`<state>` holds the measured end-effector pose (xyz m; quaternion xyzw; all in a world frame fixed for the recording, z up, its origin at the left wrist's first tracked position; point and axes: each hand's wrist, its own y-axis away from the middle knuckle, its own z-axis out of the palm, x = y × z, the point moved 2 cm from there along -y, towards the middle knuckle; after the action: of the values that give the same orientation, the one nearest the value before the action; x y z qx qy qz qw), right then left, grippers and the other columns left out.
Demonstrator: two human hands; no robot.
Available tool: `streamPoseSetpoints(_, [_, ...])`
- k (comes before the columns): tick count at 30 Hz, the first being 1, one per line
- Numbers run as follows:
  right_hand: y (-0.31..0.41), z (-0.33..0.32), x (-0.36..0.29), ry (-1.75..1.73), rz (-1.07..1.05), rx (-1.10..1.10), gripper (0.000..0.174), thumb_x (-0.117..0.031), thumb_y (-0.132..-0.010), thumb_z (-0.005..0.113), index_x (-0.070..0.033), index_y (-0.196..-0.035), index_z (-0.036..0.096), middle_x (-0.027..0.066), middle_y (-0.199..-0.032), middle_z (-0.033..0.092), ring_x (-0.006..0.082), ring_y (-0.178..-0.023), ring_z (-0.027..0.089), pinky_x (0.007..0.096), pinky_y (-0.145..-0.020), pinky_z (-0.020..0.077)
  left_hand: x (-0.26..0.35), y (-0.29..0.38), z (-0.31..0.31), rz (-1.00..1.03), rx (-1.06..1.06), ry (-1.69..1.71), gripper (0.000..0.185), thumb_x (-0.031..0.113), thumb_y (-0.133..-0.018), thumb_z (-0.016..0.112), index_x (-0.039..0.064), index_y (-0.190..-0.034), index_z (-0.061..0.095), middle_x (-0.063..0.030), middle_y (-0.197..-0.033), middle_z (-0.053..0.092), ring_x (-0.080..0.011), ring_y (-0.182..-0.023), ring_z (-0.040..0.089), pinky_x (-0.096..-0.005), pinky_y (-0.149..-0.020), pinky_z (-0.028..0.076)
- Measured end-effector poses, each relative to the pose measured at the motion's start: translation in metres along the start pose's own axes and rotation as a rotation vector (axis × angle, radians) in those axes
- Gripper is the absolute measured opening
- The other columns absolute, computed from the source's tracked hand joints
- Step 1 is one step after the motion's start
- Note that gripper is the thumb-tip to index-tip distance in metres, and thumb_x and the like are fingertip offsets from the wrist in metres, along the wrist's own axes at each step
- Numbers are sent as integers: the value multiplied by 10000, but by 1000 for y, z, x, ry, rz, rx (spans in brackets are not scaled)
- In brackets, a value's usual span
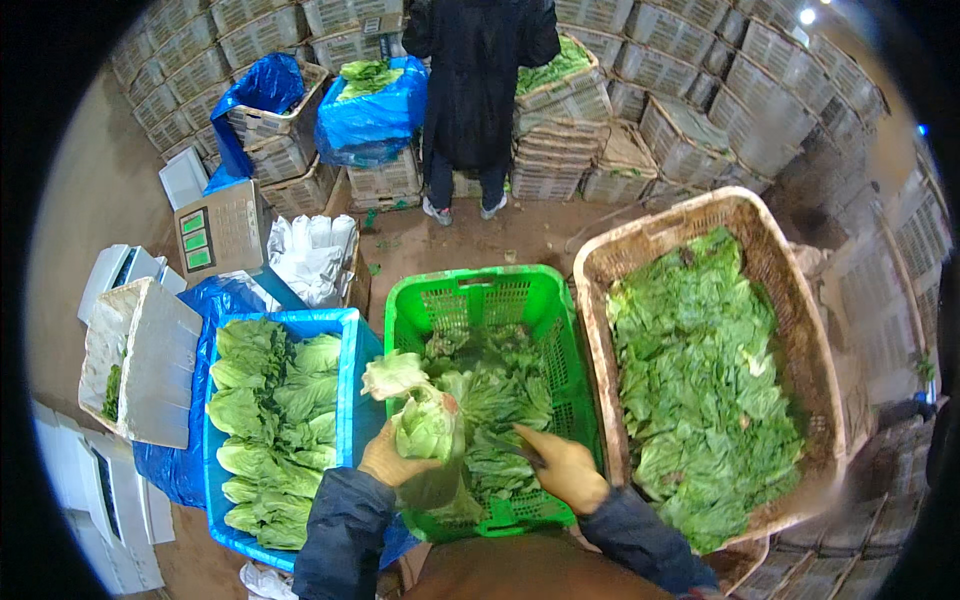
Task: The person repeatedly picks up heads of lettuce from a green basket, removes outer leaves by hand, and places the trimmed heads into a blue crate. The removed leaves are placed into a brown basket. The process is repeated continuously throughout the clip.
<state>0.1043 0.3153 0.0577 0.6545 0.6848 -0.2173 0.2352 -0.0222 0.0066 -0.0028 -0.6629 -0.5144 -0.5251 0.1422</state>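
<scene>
My left hand (397,457) grips a head of lettuce (426,431) with its cut stem end up; a pale outer leaf (395,375) sticks out from it to the left. My right hand (562,461) is closed around a dark-handled tool, probably a knife (517,448), whose blade is hard to make out. Both hands are over the near part of a green plastic crate (480,279), where more leafy lettuce (499,397) lies. Left of it, a blue-lined crate (351,390) holds rows of lettuce heads (277,427).
At the right, a dirty brown crate (596,360) is full of loose green leaves (705,397). A scale (225,232), white bags (311,251) and a foam box (161,367) stand at the left. Beyond, a person in dark clothes (476,82) stands among stacked crates (559,157).
</scene>
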Motion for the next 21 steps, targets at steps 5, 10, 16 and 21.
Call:
streamPoseSetpoints(5, [-53,29,-53,175,-42,-213,552,-38,-845,627,-80,-1380,498,171,-1072,698,365,-948,709,474,-757,583,35,53,5,-41,-180,177,909,201,-650,966,19,-1403,491,-123,-1277,663,-238,-1167,640,-372,-1012,517])
streamPoseSetpoints(10, [-40,-5,4,290,290,-456,278,-59,-858,617,-18,-1129,659,232,-948,707,378,-861,719,468,-712,588,47,93,-4,57,-187,123,982,252,-626,979,-6,-1431,480,-139,-1319,634,-225,-1221,600,-364,-1056,484])
streamPoseSetpoints(16, [-25,2,-11,-522,210,-135,572,-283,-916,741,-70,-1417,563,205,-1422,586,309,-1239,621,397,-1016,529,90,52,-4,252,-169,-51,1229,304,-660,949,22,-1605,216,-199,-1491,513,-296,-1361,517,-351,-1155,387])
streamPoseSetpoints(21, [-24,4,0,-1221,645,208,636,-581,-967,602,-51,-1318,596,105,-1008,644,186,-835,631,339,-662,496,145,-13,-18,302,-357,318,1248,287,-796,868,177,-1646,-39,-171,-1638,310,-359,-1352,516,-455,-1054,489])
